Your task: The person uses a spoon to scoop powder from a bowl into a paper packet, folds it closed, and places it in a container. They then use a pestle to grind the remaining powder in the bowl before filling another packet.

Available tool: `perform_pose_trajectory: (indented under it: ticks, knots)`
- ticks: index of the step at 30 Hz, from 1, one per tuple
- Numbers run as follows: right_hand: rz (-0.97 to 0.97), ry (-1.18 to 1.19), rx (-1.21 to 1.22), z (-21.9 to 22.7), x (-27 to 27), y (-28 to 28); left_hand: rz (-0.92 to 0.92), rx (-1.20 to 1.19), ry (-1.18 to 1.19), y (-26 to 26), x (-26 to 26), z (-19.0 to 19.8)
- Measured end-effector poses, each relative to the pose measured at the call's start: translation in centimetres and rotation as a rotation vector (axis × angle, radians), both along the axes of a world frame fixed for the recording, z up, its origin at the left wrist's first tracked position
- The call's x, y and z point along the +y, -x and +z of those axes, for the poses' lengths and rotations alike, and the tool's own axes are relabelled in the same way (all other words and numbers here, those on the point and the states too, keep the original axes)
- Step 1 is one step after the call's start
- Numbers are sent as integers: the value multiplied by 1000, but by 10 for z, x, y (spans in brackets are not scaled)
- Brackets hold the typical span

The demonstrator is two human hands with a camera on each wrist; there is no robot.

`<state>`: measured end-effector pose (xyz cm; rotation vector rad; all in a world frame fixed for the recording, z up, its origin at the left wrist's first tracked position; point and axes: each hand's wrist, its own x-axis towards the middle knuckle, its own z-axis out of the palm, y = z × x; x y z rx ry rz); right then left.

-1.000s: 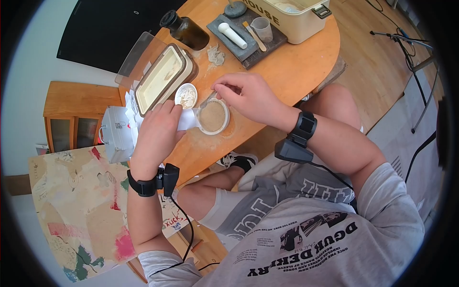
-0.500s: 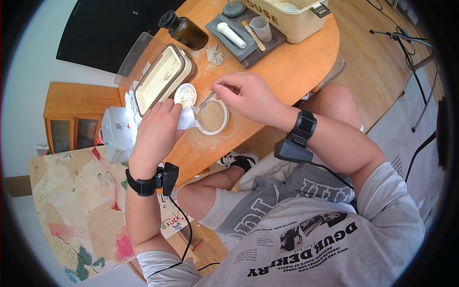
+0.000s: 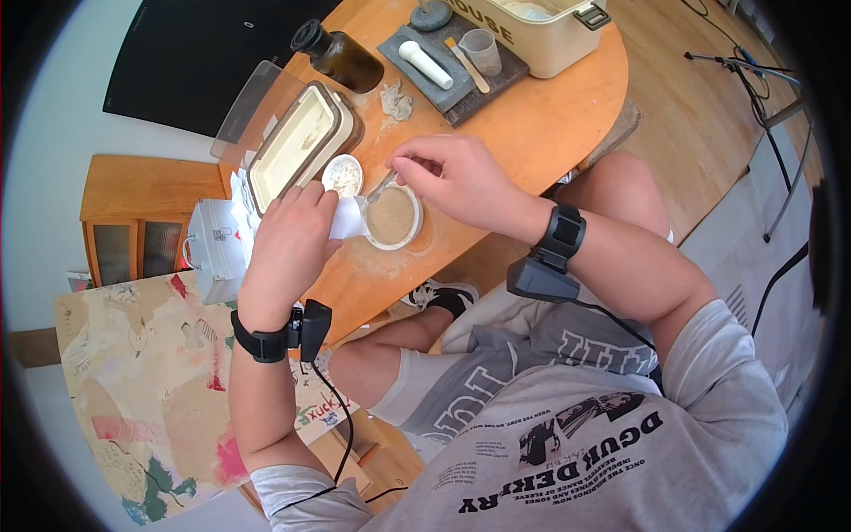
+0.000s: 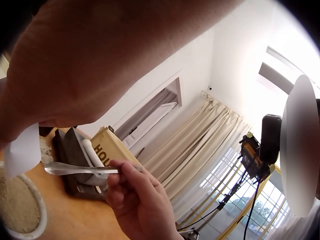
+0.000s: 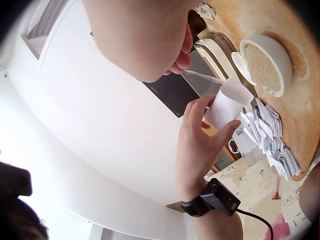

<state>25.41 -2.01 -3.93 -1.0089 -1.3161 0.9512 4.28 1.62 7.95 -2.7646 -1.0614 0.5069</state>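
My left hand (image 3: 297,232) holds a curled piece of white paper (image 5: 223,110), its fingers on one side and the thumb on the other. The paper's open end lies at the rim of a white bowl (image 3: 420,232) of tan powder (image 3: 390,218). Between thumb and fingers my right hand (image 3: 461,182) pinches a thin metal spatula (image 4: 75,170), its flat end beside the paper's opening, above the bowl. A smaller white cup (image 3: 343,176) with pale flaky material stands just behind the bowl.
Beyond the hands are a cream tray (image 3: 297,146), a dark bottle (image 3: 341,58), a crumpled scrap (image 3: 396,102), a white pestle (image 3: 425,65), a brush (image 3: 467,65), a clear cup (image 3: 481,52) and a large cream box (image 3: 550,40). Folded papers (image 5: 272,137) lie beside a silver case (image 3: 213,248).
The spatula's end has shifted slightly at the paper's opening. Both hands keep their grips and have barely moved.
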Motion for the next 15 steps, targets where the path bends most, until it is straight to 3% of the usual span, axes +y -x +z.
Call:
perform_pose_trajectory:
  ticks: [15]
  knots:
    - [-7,-20,26,0,0,0,-26,46,-14,-7,0,2]
